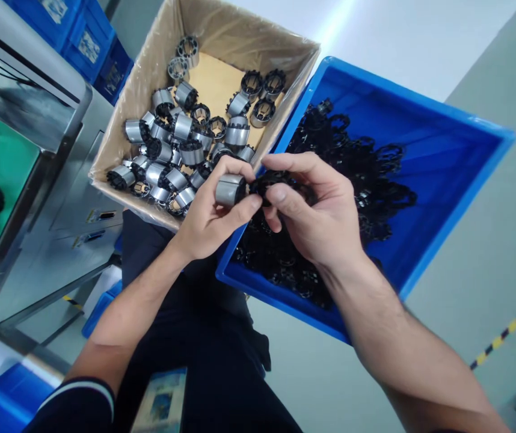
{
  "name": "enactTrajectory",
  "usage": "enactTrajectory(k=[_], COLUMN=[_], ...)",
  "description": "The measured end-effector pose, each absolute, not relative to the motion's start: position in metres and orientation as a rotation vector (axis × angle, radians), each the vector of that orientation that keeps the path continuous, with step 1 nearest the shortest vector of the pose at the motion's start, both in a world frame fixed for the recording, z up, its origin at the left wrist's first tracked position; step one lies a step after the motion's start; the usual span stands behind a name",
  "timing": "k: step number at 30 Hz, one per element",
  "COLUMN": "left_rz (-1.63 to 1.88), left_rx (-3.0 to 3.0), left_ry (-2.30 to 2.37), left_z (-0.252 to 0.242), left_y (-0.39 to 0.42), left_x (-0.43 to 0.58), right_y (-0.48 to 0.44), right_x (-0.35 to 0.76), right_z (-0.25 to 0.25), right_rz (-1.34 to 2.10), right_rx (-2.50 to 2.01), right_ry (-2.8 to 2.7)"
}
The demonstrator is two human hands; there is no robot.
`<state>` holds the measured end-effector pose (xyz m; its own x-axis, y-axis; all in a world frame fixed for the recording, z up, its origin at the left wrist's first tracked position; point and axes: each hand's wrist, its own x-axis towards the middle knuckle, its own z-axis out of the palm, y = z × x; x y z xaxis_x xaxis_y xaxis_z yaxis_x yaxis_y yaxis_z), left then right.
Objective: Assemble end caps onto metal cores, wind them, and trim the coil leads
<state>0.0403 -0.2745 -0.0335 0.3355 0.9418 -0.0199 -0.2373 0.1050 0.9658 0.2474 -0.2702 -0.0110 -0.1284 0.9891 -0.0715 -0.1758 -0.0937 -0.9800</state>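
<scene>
My left hand (206,222) is closed round a silver metal motor stator core (228,190), its dark toothed end turned toward my right hand. Facing it, my right hand (330,207) pinches a black plastic ring piece (275,179) between thumb and fingers. The two parts are close together, and my fingers hide whether they touch. Below my left hand stands a plastic-lined cardboard box (282,39) with many similar silver cores (182,127), several of them with black toothed ends. Under my right hand is a blue bin (447,129) holding a heap of black plastic pieces (361,162).
To the left is a metal machine frame (66,144) with a green panel (12,162) carrying cylindrical parts. Blue crates (75,36) are stacked at the upper left, and another blue bin (9,400) sits at the lower left. Yellow-black tape (510,325) marks the floor at right.
</scene>
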Motion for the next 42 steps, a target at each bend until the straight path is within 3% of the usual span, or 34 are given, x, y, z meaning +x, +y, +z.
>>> enactTrajectory(k=[6,20,42], left_rz=[1.130,1.072,0.949], left_rx=[1.083,1.055,1.093], left_ry=[0.795,0.778,0.801], left_z=[-0.045,-0.034,-0.037], left_y=[-0.276,-0.279,-0.281], left_x=[0.040,0.047,0.034], right_y=[-0.271,-0.281,-0.281], right_x=[0.246,0.247,0.244], right_z=[-0.003,-0.004,0.005], right_rz=[1.513,1.089,1.118], right_rx=[-1.014,-1.213,-1.161], right_ry=[-1.161,-1.307,-1.339])
